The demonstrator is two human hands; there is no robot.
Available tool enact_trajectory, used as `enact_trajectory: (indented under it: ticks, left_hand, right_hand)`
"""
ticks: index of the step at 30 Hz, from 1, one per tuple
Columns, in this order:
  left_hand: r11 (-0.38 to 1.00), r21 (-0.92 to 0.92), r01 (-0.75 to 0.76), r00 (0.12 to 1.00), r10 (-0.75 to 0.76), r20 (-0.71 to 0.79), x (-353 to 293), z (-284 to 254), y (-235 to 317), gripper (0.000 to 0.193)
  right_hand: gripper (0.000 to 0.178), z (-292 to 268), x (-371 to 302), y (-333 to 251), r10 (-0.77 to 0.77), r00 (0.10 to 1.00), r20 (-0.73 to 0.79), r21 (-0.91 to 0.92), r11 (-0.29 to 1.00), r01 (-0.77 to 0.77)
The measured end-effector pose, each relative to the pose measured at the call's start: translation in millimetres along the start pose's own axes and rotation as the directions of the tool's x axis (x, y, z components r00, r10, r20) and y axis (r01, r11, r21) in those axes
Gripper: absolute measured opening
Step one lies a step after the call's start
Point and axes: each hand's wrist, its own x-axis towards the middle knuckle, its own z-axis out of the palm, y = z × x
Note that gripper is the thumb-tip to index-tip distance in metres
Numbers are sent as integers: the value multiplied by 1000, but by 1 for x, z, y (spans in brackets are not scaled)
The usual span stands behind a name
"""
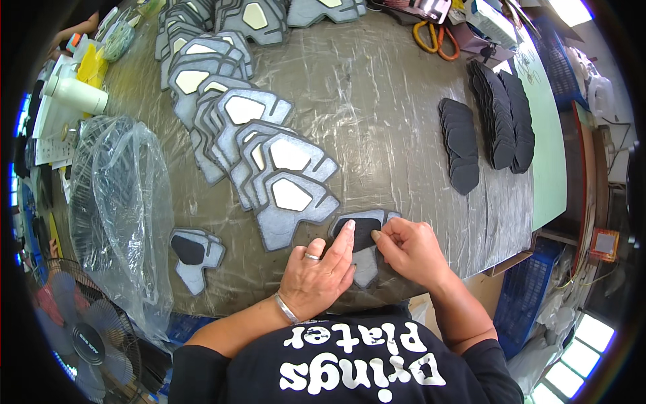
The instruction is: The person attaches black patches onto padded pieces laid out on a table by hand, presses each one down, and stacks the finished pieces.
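Close to the table's near edge lies a grey padded piece with a dark border [365,269]. A black pad [367,234] covers its upper part. My left hand [315,277] rests with fingers stretched out, a fingertip on the pad's left side. My right hand [414,252] has its thumb and forefinger pinched at the pad's right edge. To the left is another grey piece [193,274] with a black pad on it. Beyond my hands, a long overlapping row of grey pieces [286,219] runs away to the back left, each top piece showing a cream patch [291,194].
Overlapping black pads [459,145] lie in rows on the right. Orange-handled scissors [437,42] sit at the back right. A clear plastic bag [121,202] and a white bottle [77,93] stand on the left, with a fan [87,340] below. A blue crate [531,286] is right of the table.
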Motion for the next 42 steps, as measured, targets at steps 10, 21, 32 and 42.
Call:
enact_trajectory:
  ticks: [10, 21, 32, 42]
  left_hand:
    - [995, 97, 6, 998, -13, 64, 5, 4, 4, 57]
    - [991, 116, 61, 997, -67, 46, -5, -3, 5, 63]
    - [987, 160, 25, 991, -44, 123, -17, -11, 6, 53]
    - [985, 174, 8, 997, -22, 77, -15, -8, 7, 53]
  right_hand:
    - [28, 16, -19, 1, -445, 879, -169, -499, 808, 313]
    - [60, 17, -23, 18, -468, 863, 191, -599, 641, 480]
    - [55, 15, -45, 22, -455, 881, 133, -646, 634, 425]
    - [52, 12, -43, 31, -483, 860, 164, -630, 620, 468]
